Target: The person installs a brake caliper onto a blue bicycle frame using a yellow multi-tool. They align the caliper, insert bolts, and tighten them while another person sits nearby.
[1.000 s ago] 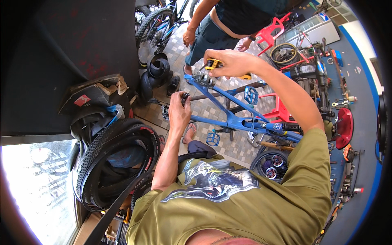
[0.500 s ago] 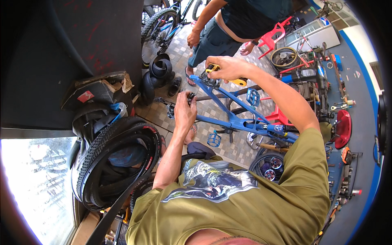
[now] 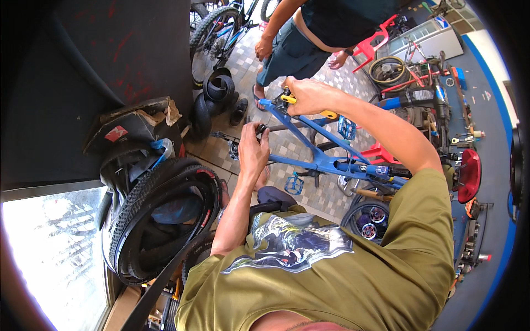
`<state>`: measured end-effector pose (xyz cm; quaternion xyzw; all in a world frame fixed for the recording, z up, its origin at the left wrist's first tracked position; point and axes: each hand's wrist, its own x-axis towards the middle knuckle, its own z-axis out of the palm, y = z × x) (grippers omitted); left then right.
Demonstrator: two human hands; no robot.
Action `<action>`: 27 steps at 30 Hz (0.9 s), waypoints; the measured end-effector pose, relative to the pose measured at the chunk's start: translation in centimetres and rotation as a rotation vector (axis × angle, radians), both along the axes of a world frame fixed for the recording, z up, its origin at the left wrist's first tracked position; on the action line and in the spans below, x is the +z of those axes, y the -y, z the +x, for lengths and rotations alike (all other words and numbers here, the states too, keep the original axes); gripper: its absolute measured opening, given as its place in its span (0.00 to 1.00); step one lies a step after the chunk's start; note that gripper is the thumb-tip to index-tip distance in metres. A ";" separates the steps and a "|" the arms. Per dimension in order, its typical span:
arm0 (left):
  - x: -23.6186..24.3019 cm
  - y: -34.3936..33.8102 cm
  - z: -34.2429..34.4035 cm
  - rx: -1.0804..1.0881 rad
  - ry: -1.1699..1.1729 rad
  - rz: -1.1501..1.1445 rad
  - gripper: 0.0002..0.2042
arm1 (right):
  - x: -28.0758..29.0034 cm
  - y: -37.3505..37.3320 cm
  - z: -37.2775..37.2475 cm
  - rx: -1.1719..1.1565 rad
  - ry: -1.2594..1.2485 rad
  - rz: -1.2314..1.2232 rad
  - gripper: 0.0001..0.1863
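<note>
A blue bicycle frame (image 3: 330,163) lies across the middle in front of me. Closed around a yellow-and-black hand tool (image 3: 329,114), my right hand (image 3: 312,97) is over the frame's far left end. What the tool's working end touches is hidden by my fingers. My left hand (image 3: 253,150) is nearer and lower, its fingers pinching a small black part (image 3: 261,129) beside the frame; its kind is too small to tell. Two blue flat pedals show, one pedal (image 3: 346,128) beyond the frame and the other pedal (image 3: 294,185) on its near side.
Another person's shorts (image 3: 292,52) and hands show beyond the frame. Stacked tires (image 3: 160,220) and a torn cardboard box (image 3: 130,124) stand at left. On the right are a tool-laden bench (image 3: 461,110), a red chair (image 3: 378,44) and wheels (image 3: 364,220). Bikes (image 3: 221,33) stand far left.
My right hand and the yellow tool have tilted slightly, the tool's far end shifting a little right. My left hand stays at the black part, and the whole view has shifted slightly.
</note>
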<state>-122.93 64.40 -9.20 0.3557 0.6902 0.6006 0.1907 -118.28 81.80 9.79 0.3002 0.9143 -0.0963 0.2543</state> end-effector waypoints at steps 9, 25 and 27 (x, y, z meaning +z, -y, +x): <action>0.1 0.2 0.2 0.050 0.001 -0.032 0.11 | -1.0 -3.7 -0.6 0.630 -0.156 0.081 0.17; 1.4 0.4 0.1 0.087 0.104 -0.054 0.11 | 7.2 -4.5 -6.5 0.697 -0.085 0.436 0.17; 1.4 0.3 0.0 0.080 0.104 -0.065 0.11 | 8.0 -4.2 -5.2 0.393 0.027 0.276 0.23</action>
